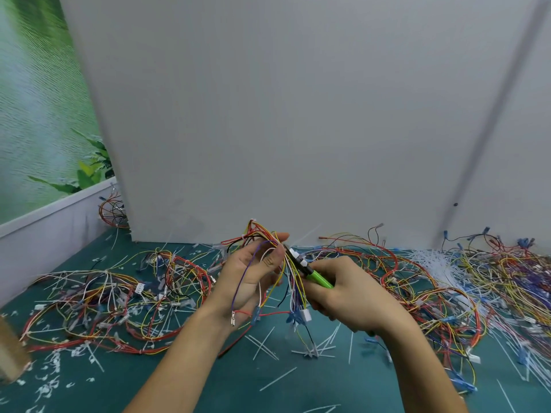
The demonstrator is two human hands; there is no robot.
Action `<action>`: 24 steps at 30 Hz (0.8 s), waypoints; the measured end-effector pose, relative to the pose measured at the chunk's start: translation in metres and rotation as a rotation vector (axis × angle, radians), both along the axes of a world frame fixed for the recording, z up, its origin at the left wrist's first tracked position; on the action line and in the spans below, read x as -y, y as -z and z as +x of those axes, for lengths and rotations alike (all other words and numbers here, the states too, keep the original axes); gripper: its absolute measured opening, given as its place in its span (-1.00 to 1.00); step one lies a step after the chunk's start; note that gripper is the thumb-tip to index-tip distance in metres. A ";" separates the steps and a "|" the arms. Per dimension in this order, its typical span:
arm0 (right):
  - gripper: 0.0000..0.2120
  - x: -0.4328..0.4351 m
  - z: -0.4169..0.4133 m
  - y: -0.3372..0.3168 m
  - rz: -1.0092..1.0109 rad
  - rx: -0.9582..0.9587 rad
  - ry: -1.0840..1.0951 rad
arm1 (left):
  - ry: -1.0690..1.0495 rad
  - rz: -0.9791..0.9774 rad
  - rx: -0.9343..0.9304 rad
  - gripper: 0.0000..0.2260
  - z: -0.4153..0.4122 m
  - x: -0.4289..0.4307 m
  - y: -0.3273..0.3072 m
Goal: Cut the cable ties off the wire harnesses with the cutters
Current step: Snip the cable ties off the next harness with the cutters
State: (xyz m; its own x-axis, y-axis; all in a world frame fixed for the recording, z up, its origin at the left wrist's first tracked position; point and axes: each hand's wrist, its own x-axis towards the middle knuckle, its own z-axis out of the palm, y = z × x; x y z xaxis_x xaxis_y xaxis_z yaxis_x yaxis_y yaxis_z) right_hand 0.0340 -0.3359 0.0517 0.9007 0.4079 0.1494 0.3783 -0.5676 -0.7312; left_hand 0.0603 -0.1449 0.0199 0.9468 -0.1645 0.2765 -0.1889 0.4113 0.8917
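Observation:
My left hand (pixel 253 275) holds a wire harness (pixel 293 286) of red, yellow, purple and white wires up above the table, fingers pinched near its top. White connectors hang from its lower end. My right hand (pixel 346 293) grips green-handled cutters (pixel 317 277). Their dark jaws point up-left into the bundle, right beside my left fingertips. Whether the jaws are closed on a tie I cannot tell.
More tangled harnesses lie on the green table (pixel 238 380) at left (pixel 119 299) and right (pixel 477 287). Cut white cable ties (pixel 264 347) litter the surface, with a heap of them (pixel 432 263) at right. A grey board (pixel 298 114) stands behind. A brown object (pixel 12 353) sits at the left edge.

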 end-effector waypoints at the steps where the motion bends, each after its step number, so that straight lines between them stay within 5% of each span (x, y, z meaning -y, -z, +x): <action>1: -0.72 -0.001 0.000 0.000 0.019 -0.001 0.004 | 0.023 -0.089 -0.047 -0.82 -0.001 0.003 -0.001; 9: -0.74 -0.017 0.001 0.007 0.054 0.032 0.070 | -0.141 -0.186 -0.008 -0.66 0.002 0.008 -0.002; 17: -0.74 -0.020 -0.003 0.006 0.001 0.032 0.036 | -0.059 -0.016 0.005 -0.52 0.010 -0.014 -0.001; 20: -0.75 -0.021 -0.005 0.004 -0.026 0.014 0.021 | 0.020 0.045 -0.018 -0.59 0.008 -0.022 -0.002; 24: -0.73 -0.020 -0.008 0.001 -0.065 -0.016 0.018 | -0.011 0.143 -0.001 -0.92 0.005 -0.026 -0.004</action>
